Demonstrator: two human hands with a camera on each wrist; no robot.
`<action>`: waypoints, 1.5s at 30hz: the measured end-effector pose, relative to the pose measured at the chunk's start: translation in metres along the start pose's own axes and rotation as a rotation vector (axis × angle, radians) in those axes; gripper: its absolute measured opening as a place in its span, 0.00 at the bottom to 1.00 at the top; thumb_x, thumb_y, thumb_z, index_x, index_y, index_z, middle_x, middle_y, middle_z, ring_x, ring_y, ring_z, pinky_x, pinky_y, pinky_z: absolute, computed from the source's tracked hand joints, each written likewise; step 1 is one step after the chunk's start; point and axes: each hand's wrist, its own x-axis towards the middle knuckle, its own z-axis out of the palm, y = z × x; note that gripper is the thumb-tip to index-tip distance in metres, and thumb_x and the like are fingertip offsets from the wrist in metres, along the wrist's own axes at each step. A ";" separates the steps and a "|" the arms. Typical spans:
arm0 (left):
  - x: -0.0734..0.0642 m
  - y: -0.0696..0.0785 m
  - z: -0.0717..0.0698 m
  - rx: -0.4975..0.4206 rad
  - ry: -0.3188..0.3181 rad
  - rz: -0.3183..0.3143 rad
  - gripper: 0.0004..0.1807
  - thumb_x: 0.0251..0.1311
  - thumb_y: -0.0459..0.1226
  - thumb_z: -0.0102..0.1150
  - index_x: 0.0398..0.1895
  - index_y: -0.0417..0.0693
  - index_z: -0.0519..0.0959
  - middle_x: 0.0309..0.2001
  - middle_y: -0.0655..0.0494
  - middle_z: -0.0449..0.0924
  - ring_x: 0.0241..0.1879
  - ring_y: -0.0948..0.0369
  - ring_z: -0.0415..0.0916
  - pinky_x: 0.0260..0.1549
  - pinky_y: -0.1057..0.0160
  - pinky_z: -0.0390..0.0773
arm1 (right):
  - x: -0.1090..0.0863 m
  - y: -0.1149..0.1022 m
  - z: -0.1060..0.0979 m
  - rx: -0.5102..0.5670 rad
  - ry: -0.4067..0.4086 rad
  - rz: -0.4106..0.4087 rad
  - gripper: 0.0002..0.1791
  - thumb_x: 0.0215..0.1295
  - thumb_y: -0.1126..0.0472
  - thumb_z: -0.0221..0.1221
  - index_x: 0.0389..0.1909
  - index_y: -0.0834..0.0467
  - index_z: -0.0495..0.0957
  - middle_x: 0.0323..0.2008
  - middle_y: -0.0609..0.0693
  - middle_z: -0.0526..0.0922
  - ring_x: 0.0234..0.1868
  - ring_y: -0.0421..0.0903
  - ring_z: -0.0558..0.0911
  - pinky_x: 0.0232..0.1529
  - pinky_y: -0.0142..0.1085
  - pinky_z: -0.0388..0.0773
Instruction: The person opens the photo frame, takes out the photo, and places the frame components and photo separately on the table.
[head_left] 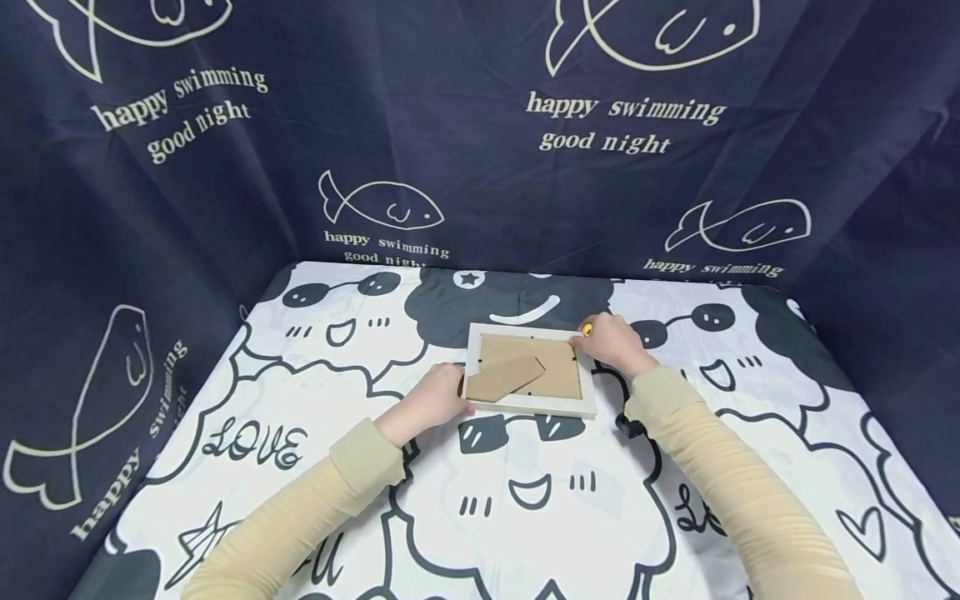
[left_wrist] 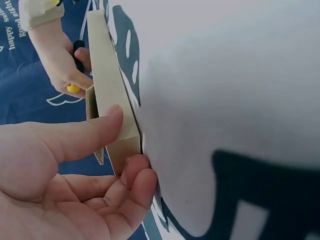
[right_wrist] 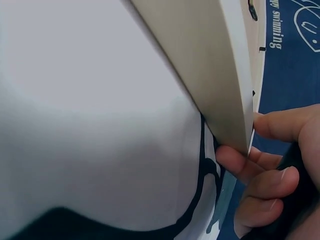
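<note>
A picture frame (head_left: 532, 403) with a pale wood edge lies back side up on the cloth in the head view. Its brown backing board (head_left: 561, 367) shows small black tabs around it and a slanted stand flap (head_left: 502, 379). My left hand (head_left: 431, 396) grips the near left corner, thumb on the frame's side and fingers curled around the corner. At the far right corner, my right hand (head_left: 615, 342) pinches the frame between thumb and fingers. That hand also keeps a black-handled tool with a yellow end (head_left: 587, 330) in its curled fingers; its working end is hidden.
A white cloth (head_left: 600, 533) printed with black cloud faces and lettering covers the table. Dark blue curtains (head_left: 487, 142) with fish drawings and words hang behind it and on both sides.
</note>
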 end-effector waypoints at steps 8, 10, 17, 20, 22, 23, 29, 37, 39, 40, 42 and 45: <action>0.003 -0.001 -0.003 -0.017 0.022 0.020 0.24 0.46 0.34 0.71 0.48 0.35 0.78 0.40 0.45 0.83 0.36 0.56 0.80 0.38 0.59 0.79 | -0.005 -0.001 -0.004 -0.011 0.009 -0.008 0.23 0.59 0.52 0.59 0.46 0.67 0.79 0.23 0.54 0.78 0.23 0.48 0.75 0.19 0.35 0.66; 0.004 -0.001 -0.004 -0.014 0.020 0.020 0.24 0.45 0.34 0.71 0.49 0.35 0.78 0.41 0.45 0.83 0.38 0.55 0.80 0.39 0.58 0.80 | -0.007 -0.001 -0.005 -0.011 0.005 -0.011 0.23 0.59 0.52 0.59 0.45 0.67 0.79 0.22 0.53 0.77 0.22 0.48 0.74 0.18 0.35 0.66; 0.008 -0.002 -0.007 -0.021 0.012 0.009 0.18 0.45 0.31 0.71 0.41 0.35 0.79 0.33 0.49 0.82 0.29 0.60 0.76 0.30 0.63 0.77 | -0.013 -0.001 -0.006 -0.029 0.003 0.004 0.19 0.59 0.52 0.59 0.38 0.67 0.79 0.17 0.51 0.72 0.18 0.47 0.72 0.17 0.35 0.64; 0.011 -0.002 -0.009 -0.020 0.010 0.004 0.15 0.46 0.31 0.70 0.38 0.37 0.79 0.29 0.51 0.80 0.26 0.61 0.74 0.26 0.65 0.76 | -0.016 -0.001 -0.005 -0.033 0.010 0.013 0.18 0.59 0.52 0.59 0.34 0.66 0.79 0.16 0.51 0.72 0.18 0.46 0.72 0.17 0.34 0.64; 0.012 -0.003 -0.010 -0.014 0.010 0.005 0.14 0.46 0.31 0.70 0.37 0.37 0.79 0.28 0.52 0.80 0.25 0.61 0.73 0.25 0.66 0.75 | -0.018 0.000 -0.004 -0.034 0.018 0.019 0.16 0.59 0.53 0.60 0.30 0.64 0.79 0.16 0.50 0.71 0.17 0.46 0.71 0.17 0.34 0.64; 0.013 -0.002 -0.011 -0.011 0.010 0.004 0.14 0.46 0.31 0.70 0.36 0.37 0.79 0.28 0.52 0.79 0.25 0.61 0.73 0.25 0.66 0.75 | -0.019 0.000 -0.004 -0.035 0.022 0.020 0.15 0.59 0.53 0.60 0.27 0.63 0.78 0.15 0.49 0.70 0.17 0.46 0.71 0.17 0.34 0.63; 0.016 -0.004 -0.013 0.015 0.012 0.027 0.13 0.44 0.30 0.71 0.34 0.37 0.80 0.27 0.52 0.78 0.25 0.60 0.71 0.25 0.65 0.73 | -0.026 0.001 -0.006 -0.024 0.024 0.035 0.18 0.58 0.53 0.60 0.15 0.58 0.70 0.13 0.48 0.67 0.15 0.44 0.68 0.15 0.33 0.62; 0.020 -0.007 -0.012 0.036 0.038 0.064 0.13 0.44 0.29 0.70 0.35 0.37 0.81 0.28 0.51 0.80 0.25 0.60 0.72 0.27 0.65 0.74 | -0.036 0.004 -0.007 -0.011 0.005 0.034 0.16 0.57 0.52 0.61 0.24 0.62 0.78 0.13 0.47 0.72 0.15 0.43 0.70 0.15 0.32 0.64; 0.022 -0.007 -0.012 0.040 0.043 0.074 0.14 0.45 0.29 0.70 0.37 0.36 0.81 0.29 0.50 0.80 0.26 0.60 0.73 0.27 0.65 0.74 | -0.038 0.004 -0.008 -0.016 0.006 0.043 0.16 0.57 0.51 0.61 0.25 0.62 0.78 0.14 0.48 0.71 0.15 0.43 0.70 0.15 0.32 0.64; 0.022 -0.007 -0.012 0.040 0.044 0.076 0.14 0.45 0.29 0.70 0.37 0.36 0.81 0.29 0.50 0.80 0.26 0.60 0.73 0.27 0.65 0.75 | -0.039 0.004 -0.008 -0.023 0.007 0.048 0.17 0.57 0.51 0.61 0.26 0.63 0.78 0.15 0.49 0.71 0.15 0.44 0.70 0.15 0.32 0.64; 0.023 -0.007 -0.013 0.041 0.044 0.078 0.13 0.46 0.29 0.69 0.37 0.36 0.80 0.30 0.50 0.80 0.26 0.60 0.73 0.27 0.65 0.75 | -0.041 0.005 -0.009 -0.036 0.012 0.057 0.18 0.57 0.50 0.61 0.26 0.63 0.78 0.17 0.51 0.71 0.16 0.44 0.70 0.15 0.32 0.64; 0.025 -0.007 -0.014 0.039 0.041 0.073 0.13 0.47 0.29 0.69 0.38 0.36 0.80 0.31 0.49 0.80 0.27 0.60 0.74 0.27 0.66 0.75 | -0.044 0.005 -0.009 -0.043 0.011 0.055 0.18 0.57 0.50 0.61 0.26 0.64 0.79 0.19 0.53 0.73 0.17 0.46 0.71 0.15 0.32 0.65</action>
